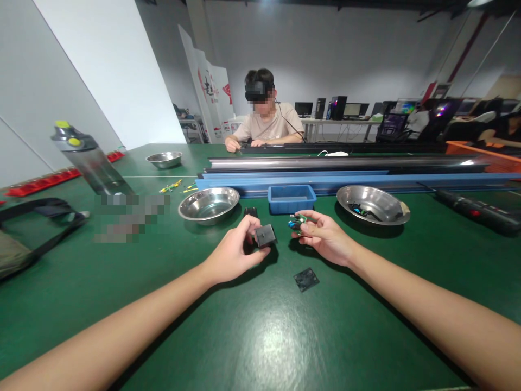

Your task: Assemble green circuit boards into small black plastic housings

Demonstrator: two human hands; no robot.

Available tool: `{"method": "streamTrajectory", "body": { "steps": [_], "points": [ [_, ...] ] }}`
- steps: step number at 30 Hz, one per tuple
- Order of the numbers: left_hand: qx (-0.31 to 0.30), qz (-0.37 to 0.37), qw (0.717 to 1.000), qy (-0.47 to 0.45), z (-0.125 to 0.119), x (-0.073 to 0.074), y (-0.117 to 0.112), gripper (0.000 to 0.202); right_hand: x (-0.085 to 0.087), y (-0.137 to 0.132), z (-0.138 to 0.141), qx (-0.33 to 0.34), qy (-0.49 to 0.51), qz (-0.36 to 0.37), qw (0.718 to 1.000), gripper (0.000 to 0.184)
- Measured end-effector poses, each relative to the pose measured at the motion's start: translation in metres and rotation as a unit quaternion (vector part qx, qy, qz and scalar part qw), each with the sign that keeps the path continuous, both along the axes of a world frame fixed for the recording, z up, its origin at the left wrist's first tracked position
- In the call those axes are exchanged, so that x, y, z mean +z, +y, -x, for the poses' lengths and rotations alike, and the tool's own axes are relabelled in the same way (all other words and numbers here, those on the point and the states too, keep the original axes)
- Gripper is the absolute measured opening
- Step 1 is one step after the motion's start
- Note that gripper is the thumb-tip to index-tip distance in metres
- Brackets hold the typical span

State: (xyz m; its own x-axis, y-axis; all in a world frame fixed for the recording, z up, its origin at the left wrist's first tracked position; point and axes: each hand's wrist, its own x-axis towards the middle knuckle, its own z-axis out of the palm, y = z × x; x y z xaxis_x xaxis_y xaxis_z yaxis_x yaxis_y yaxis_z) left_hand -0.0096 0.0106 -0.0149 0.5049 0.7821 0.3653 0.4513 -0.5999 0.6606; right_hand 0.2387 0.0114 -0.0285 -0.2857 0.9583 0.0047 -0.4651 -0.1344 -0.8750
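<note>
My left hand [235, 252] is closed on a small black square box-shaped part [265, 235], held just above the green table [252, 331]. To its right, my right hand [325, 234] pinches a small green circuit board with blue components [297, 221]. A flat black square piece [306, 279] lies on the table below and between the hands. Another small black part [251, 212] rests on the table just behind my left hand.
Behind the hands stand an empty steel bowl [209, 204], a blue plastic tray [291, 198] and a steel bowl with small parts [372, 204]. A water bottle [87, 159] and dark bag [28, 228] are left. Long rails [345, 168] cross the table; a person sits opposite.
</note>
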Motion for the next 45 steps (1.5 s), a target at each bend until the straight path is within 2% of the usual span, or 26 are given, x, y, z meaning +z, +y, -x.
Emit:
{"method": "streamTrajectory", "body": {
  "steps": [3,5,8,11,14,17,20,22,24,31,36,45],
  "points": [
    [-0.004,0.049,0.999,-0.004,-0.005,-0.002,0.001,0.028,-0.001,0.001,0.004,-0.02,-0.009,-0.006,1.0,0.047],
    [-0.005,0.083,0.996,-0.04,-0.008,-0.004,0.004,0.03,-0.003,0.002,0.007,-0.039,-0.021,-0.022,0.999,0.046],
    [-0.01,0.13,0.985,-0.117,-0.013,-0.009,0.011,0.031,-0.006,0.005,0.01,-0.083,-0.069,-0.083,0.991,0.043],
    [0.001,0.162,0.974,-0.159,-0.023,-0.011,0.019,0.036,-0.008,0.006,0.01,-0.14,-0.146,-0.168,0.965,0.039],
    [-0.008,0.175,0.969,-0.174,-0.037,-0.012,0.027,0.039,-0.005,0.002,0.007,-0.199,-0.249,-0.275,0.907,0.034],
    [-0.026,0.182,0.965,-0.189,-0.048,-0.013,0.033,0.04,0.003,-0.005,0.003,-0.247,-0.335,-0.397,0.818,0.028],
    [-0.04,0.189,0.965,-0.179,-0.049,-0.012,0.032,0.041,0.009,-0.011,0.001,-0.252,-0.382,-0.489,0.743,0.025],
    [-0.046,0.183,0.968,-0.163,-0.046,-0.012,0.03,0.04,0.01,-0.011,0.001,-0.233,-0.4,-0.527,0.713,0.024],
    [-0.046,0.167,0.974,-0.149,-0.043,-0.011,0.027,0.039,0.009,-0.011,0.001,-0.21,-0.418,-0.547,0.694,0.025],
    [-0.041,0.053,0.997,-0.03,-0.04,-0.009,0.022,0.032,0.005,-0.009,-0.001,-0.171,-0.464,-0.56,0.665,0.031],
    [-0.022,0.012,1.0,-0.008,-0.039,-0.007,0.018,0.027,0.005,-0.008,-0.002,-0.159,-0.476,-0.563,0.657,0.028],
    [-0.016,0.001,1.0,-0.013,-0.039,-0.008,0.018,0.032,0.011,-0.012,-0.002,-0.165,-0.456,-0.536,0.691,0.011]
  ]
}}
